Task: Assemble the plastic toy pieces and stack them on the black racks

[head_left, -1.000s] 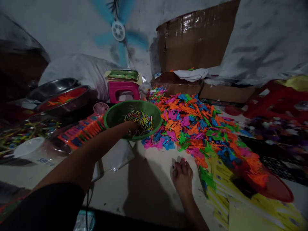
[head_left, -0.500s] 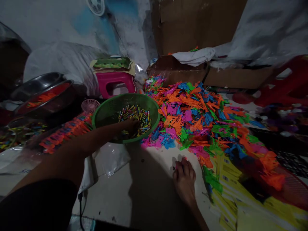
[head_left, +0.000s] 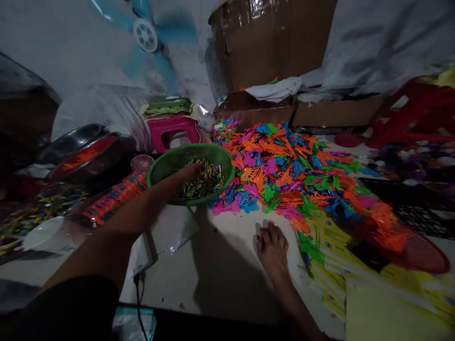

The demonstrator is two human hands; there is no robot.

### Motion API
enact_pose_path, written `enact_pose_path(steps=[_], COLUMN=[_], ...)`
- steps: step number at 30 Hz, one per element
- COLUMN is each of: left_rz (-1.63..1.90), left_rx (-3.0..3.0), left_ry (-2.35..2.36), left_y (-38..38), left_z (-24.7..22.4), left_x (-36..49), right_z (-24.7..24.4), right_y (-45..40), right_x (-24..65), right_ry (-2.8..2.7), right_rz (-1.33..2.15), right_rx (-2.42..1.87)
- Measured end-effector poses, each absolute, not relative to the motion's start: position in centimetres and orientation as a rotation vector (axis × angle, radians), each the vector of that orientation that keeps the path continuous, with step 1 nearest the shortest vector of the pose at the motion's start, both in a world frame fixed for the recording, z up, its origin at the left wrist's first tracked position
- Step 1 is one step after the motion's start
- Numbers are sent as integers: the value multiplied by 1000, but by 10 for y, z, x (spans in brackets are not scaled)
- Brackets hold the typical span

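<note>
My left hand [head_left: 194, 170] reaches into a green plastic basket [head_left: 158, 182], over a heap of small multicoloured cylinders [head_left: 212, 180]. Its fingers bend down into the heap and their tips are hidden, so I cannot tell what they grip. On the pale floor in front of me rests my right hand [head_left: 273, 248], back upward, fingers slightly bent and a little apart. Small pink and dark specks show by its fingertips, too small to make out. Just beyond it lies a large pile of orange, pink, blue and green plastic pieces [head_left: 270, 166].
Yellow printed cards [head_left: 337, 246] and a red mesh basket [head_left: 432, 258] lie at the right. A clear plastic bag [head_left: 176, 227] sits below the green basket. Behind stand a pink stool [head_left: 174, 125], cardboard boxes [head_left: 270, 47] and a blue fan [head_left: 145, 35]. Metal basins [head_left: 71, 142] stand at left.
The view has tilted up and shifted, showing more of the fan. My left hand stays in the basket, its fingers a little nearer the back. My right hand stays on the floor.
</note>
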State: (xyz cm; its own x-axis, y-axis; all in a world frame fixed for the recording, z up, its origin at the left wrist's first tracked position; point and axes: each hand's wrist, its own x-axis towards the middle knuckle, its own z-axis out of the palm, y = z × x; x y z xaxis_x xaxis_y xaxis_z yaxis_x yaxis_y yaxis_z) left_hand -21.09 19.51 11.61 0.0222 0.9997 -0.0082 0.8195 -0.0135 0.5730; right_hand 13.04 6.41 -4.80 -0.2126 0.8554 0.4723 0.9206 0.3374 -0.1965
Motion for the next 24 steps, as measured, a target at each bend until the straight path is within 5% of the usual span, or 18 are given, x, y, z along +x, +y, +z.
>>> enact_pose_path(steps=[5,10,18,24], left_rz=[890,806,668,653], left_rx=[1585,1091,623,591], left_ry=[1471,1083,872,1002], left_y=[135,51,14,19], left_z=[158,124,27,21], left_x=[-162,-93,-48,-47], right_z=[-46,-29,-10,-18], right_y=[65,56,27,20], right_x=[128,128,91,89], right_ry=[-2085,-1942,-1347,-1200], right_rz=[-132,64,1397,1590], right_rx=[-1578,-1514,-1253,-1197])
